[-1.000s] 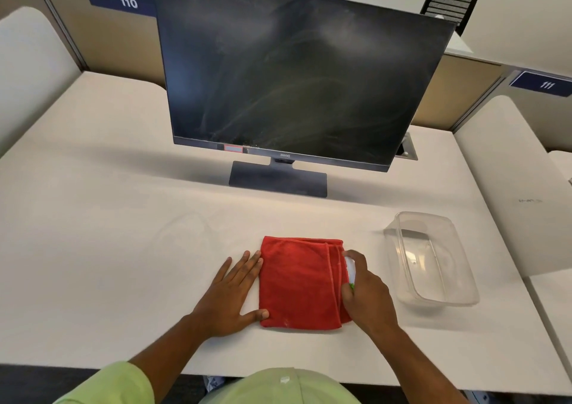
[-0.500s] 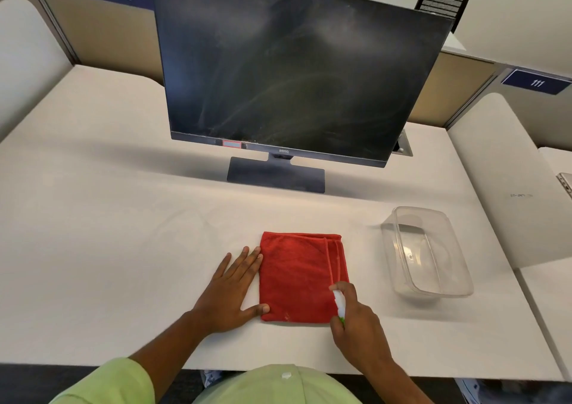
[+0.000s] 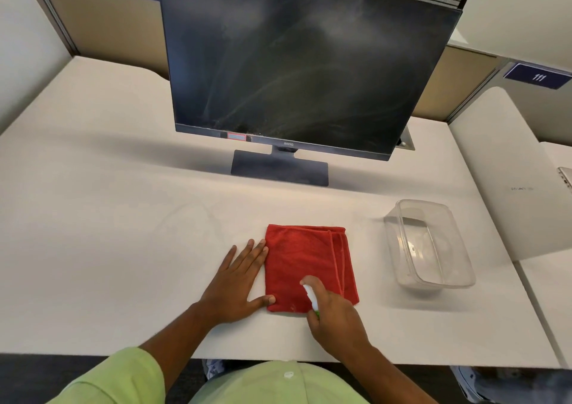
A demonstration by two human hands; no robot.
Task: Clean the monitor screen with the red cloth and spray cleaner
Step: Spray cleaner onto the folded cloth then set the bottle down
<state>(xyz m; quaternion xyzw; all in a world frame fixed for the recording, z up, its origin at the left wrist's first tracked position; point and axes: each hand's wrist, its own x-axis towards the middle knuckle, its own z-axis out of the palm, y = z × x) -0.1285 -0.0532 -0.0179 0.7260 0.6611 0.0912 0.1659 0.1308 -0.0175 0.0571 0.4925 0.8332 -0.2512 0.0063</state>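
"BenQ" monitor (image 3: 297, 63), "110", "111" signs

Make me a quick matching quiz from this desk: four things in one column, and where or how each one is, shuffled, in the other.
1. red cloth
2. spray bottle
3. clear tub
4. monitor

A. standing at the back of the desk, screen streaked
B. folded flat on the desk
C. held in the right hand
D. empty, right of the cloth

Pairs: 1-B, 2-C, 3-D, 4-A
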